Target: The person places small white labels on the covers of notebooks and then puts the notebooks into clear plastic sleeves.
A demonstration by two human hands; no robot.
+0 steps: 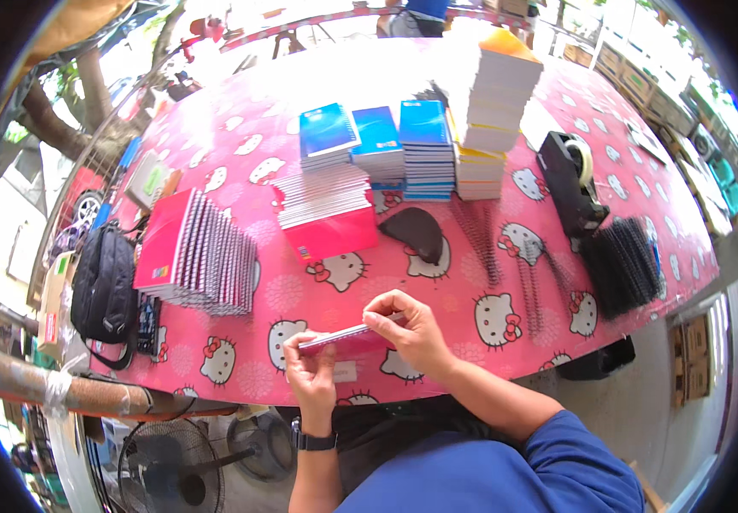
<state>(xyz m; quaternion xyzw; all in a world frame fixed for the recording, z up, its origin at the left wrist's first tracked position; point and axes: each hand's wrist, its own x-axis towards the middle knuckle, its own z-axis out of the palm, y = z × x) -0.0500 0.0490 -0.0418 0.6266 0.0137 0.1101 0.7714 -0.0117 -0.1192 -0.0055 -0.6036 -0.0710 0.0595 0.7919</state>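
Observation:
Between my two hands is a thin notebook with a dark pink cover, tilted so that its long edge faces up. My left hand is closed round its left end, with the thumb on the near side. At the other end my right hand pinches the upper edge between thumb and fingers. Whether that edge has a coil in it is too small to tell. Beyond my hands lies a stack of red notebooks, and left of it stands a bigger pile of spiral-bound red notebooks.
Blue notebooks and a tall paper stack stand farther back. A dark pouch, loose spiral coils, a bundle of black coils and a tape dispenser lie rightward. A black bag sits at the left edge.

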